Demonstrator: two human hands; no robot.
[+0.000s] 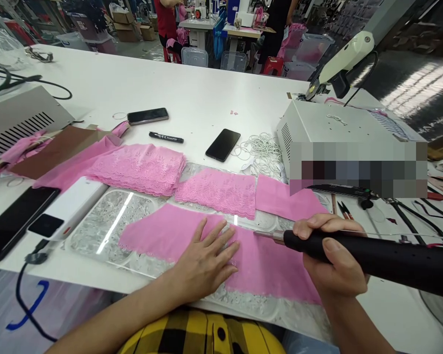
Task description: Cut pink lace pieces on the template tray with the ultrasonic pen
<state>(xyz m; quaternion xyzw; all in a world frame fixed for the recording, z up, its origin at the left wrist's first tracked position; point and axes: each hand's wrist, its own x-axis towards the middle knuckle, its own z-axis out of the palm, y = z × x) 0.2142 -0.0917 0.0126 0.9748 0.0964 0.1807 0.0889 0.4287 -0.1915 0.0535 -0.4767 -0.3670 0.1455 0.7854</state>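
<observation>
A wide piece of pink fabric (280, 268) lies flat on a clear plastic sheet (110, 221) on the table. My left hand (205, 260) rests on it with fingers spread. My right hand (335, 250) is wrapped around a thick black pen-like tool (391, 255) with a slim metal tip (268, 235). That tip points left and is close over the cloth's upper edge; whether it touches cannot be told. Just beyond lie a stack of pink lace (140, 167), a smaller lace piece (219, 191) and a plain pink piece (284, 196).
Two phones (223, 145), a black marker (166, 137) and tangled white cord (264, 150) lie behind the fabric. A grey metal box (328, 128) stands at right, another vented box (25, 120) at left. A white power bank (68, 209) and dark phone (18, 221) sit front left.
</observation>
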